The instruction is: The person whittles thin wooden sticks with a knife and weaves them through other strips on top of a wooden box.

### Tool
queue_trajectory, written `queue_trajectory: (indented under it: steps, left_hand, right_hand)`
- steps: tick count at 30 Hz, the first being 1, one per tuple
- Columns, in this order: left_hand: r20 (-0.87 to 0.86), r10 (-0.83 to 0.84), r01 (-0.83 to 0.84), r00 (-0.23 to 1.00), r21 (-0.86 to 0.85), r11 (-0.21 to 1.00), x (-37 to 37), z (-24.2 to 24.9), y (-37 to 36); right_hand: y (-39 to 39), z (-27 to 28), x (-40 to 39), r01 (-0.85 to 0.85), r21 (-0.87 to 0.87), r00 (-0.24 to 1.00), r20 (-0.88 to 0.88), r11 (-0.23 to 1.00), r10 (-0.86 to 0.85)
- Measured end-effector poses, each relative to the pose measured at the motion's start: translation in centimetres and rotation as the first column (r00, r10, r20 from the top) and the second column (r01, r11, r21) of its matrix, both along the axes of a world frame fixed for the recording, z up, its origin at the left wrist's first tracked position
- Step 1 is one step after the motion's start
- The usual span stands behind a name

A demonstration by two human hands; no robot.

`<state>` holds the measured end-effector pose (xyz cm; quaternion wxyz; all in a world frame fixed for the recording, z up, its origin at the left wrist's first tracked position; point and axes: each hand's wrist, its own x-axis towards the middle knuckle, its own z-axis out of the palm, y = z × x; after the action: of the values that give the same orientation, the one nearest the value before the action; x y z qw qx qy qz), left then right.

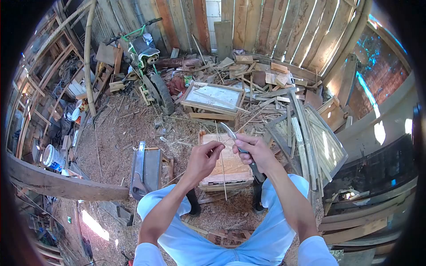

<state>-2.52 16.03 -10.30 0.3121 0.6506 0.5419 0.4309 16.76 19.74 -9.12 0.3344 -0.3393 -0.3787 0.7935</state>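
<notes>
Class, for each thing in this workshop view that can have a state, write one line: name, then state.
Knife: blade bare, gripped in the right hand
Thin stick: whole, pinched by the left hand
Handsaw: lying down, not in use
Two-wheeler: parked, near the plank wall
White bucket: tilted
Scrap wood: heaped loosely

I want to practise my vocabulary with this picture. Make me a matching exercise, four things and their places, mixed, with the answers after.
Things
1. knife with curved metal blade
2. white bucket with blue marking
3. handsaw with long metal blade
4. green-framed bike with black tyres

Places
A. on the grey-topped bench
B. before the upright plank wall
C. in the right hand
D. near the view's left edge

Pairs: 1-C, 2-D, 3-A, 4-B
</notes>
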Motion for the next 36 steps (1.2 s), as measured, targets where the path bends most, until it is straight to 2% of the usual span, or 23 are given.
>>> queue_trajectory:
  steps: [9,11,13,15,20,22,24,25,26,27,28,29,31,32,34,36]
  left_hand:
    - [-0.110,0.002,0.005,0.994,0.065,0.998,-0.4,0.3,-0.4]
    - [-0.139,-0.008,0.011,0.990,0.020,1.000,-1.0,0.8,-0.8]
    - [-0.168,-0.022,0.018,0.986,-0.027,0.999,-1.6,0.9,-0.9]
    - [-0.163,-0.029,0.022,0.986,-0.047,0.999,-2.1,0.6,-0.9]
    - [-0.191,-0.055,0.050,0.980,-0.034,0.998,-2.8,0.2,-0.9]
    - [-0.214,-0.069,0.065,0.974,-0.028,0.997,-3.6,0.0,-0.8]
    - [-0.053,-0.010,0.005,0.999,-0.080,0.997,-5.2,-1.8,0.1]
    - [-0.056,0.002,-0.005,0.998,-0.065,0.998,-5.6,-2.3,0.7]
    - [0.091,0.037,-0.027,0.995,-0.108,0.994,-5.9,-2.8,1.2]
    - [0.236,0.074,-0.038,0.969,-0.154,0.987,-6.1,-3.1,1.7]
    - [0.368,0.029,-0.013,0.929,-0.046,0.999,-5.6,-2.8,2.2]
    - [0.368,0.032,-0.023,0.929,-0.030,0.999,-5.2,-2.6,2.7]
    - [0.524,0.039,-0.022,0.851,-0.038,0.999,-4.9,-1.8,3.2]
    - [0.534,0.021,-0.011,0.845,-0.022,1.000,-5.3,-2.3,3.7]
    - [0.589,0.049,-0.015,0.807,-0.062,0.998,-5.3,-2.1,4.2]
    - [0.646,0.092,-0.017,0.758,-0.120,0.993,-5.0,-2.3,4.2]
  right_hand:
    - [0.7,0.4,1.3,0.077,0.079,0.993,0.088,0.994,-0.084]
    - [1.8,0.8,3.1,0.237,0.044,0.971,0.032,0.971,-0.238]
    - [2.5,0.6,4.5,0.242,0.040,0.970,-0.021,0.970,-0.241]
    - [2.8,0.4,5.4,0.322,0.005,0.944,-0.079,0.947,-0.321]
    - [3.0,0.6,7.0,0.259,0.023,0.961,-0.106,0.966,-0.255]
    - [4.2,0.1,8.9,0.432,0.082,0.900,-0.099,0.898,-0.424]
    - [4.3,0.1,9.9,0.478,0.130,0.878,-0.053,0.869,-0.475]
    - [4.2,0.1,9.8,0.523,0.174,0.848,-0.010,0.834,-0.530]
    - [4.0,-0.4,9.0,0.518,0.182,0.841,0.070,0.836,-0.537]
    - [3.5,-0.4,8.0,0.512,0.194,0.845,0.062,0.837,-0.531]
    - [3.1,-0.2,6.8,0.439,0.220,0.878,0.101,0.871,-0.468]
    - [2.7,0.0,5.6,0.362,0.244,0.904,0.143,0.900,-0.402]
    - [2.1,-0.6,3.5,0.271,0.307,0.900,0.256,0.912,-0.353]
    - [1.6,-1.0,2.3,0.260,0.316,0.903,0.254,0.913,-0.345]
    - [0.6,-1.7,0.2,0.040,0.553,0.747,0.536,0.832,-0.393]
    - [-0.3,-2.2,-1.4,-0.047,0.570,0.750,0.563,0.820,-0.348]
